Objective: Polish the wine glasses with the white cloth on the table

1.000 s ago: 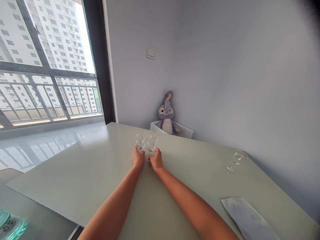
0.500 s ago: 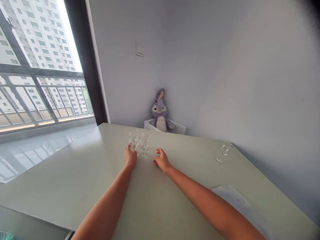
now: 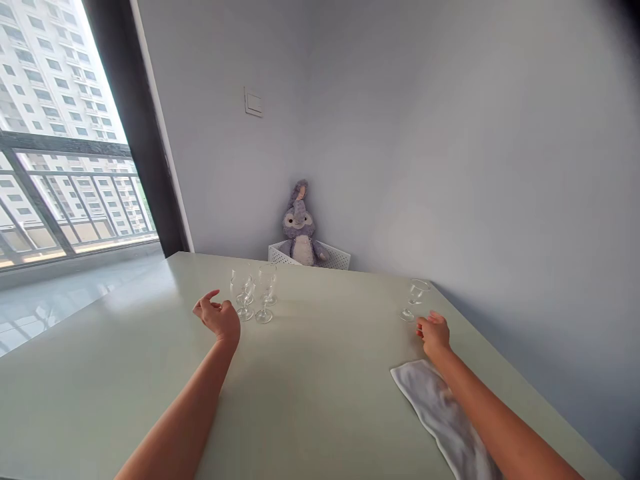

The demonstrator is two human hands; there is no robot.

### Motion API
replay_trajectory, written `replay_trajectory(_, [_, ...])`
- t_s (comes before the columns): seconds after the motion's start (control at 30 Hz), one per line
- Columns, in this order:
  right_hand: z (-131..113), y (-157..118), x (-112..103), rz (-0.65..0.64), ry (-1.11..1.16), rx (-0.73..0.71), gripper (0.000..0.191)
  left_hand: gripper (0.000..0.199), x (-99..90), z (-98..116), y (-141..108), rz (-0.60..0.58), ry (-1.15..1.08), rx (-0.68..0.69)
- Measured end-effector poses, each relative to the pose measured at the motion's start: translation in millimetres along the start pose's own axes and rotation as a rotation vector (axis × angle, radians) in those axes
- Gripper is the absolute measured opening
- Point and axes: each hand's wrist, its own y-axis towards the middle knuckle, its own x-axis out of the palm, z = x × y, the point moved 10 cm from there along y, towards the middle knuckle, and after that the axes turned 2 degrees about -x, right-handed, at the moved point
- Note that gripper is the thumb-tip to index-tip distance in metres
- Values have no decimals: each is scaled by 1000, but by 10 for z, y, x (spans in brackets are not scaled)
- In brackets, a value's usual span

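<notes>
Several clear stemmed glasses stand upright in a tight cluster left of the middle of the table. Just to their left is my left hand, turned outward with its fingers apart and nothing in it. A single stemmed glass stands by itself at the right. My right hand is close in front of that glass, slightly to its right, with loosely curved fingers and nothing held. A small gap shows between the fingers and the glass. Under my right forearm lies a grey cloth with a white edge.
The pale green table reaches to the walls. At its far edge a grey plush toy sits in a white perforated basket. A window with a railing is at the left.
My right hand has moved from beside the clustered glasses across to the single glass. My left hand has drawn away leftward from the cluster. The view has turned slightly right, showing more cloth.
</notes>
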Motion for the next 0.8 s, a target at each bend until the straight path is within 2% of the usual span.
replay_trajectory(0.1, [5, 141, 98, -104, -5, -34, 61, 37, 37, 111, -79, -41, 5, 65])
replay_trajectory(0.2, [9, 133, 350, -197, -6, -69, 44, 35, 71, 268, -162, -79, 4, 167])
replay_trajectory(0.3, [25, 19, 621, -229, -3, -88, 30, 34, 111, 369, -241, -112, 16, 225])
replay_trajectory(0.4, [7, -222, 942, -290, 18, -100, 28, 33, 162, 369, -292, -144, 25, 219])
replay_trajectory(0.57, [-111, -951, 1576, -515, 64, -101, 23, 33, 179, 214, -265, -139, 8, 102])
replay_trajectory(0.8, [-207, -2345, 2366, -904, 118, -67, 19, 32, 40, 105, -108, -50, -24, -9])
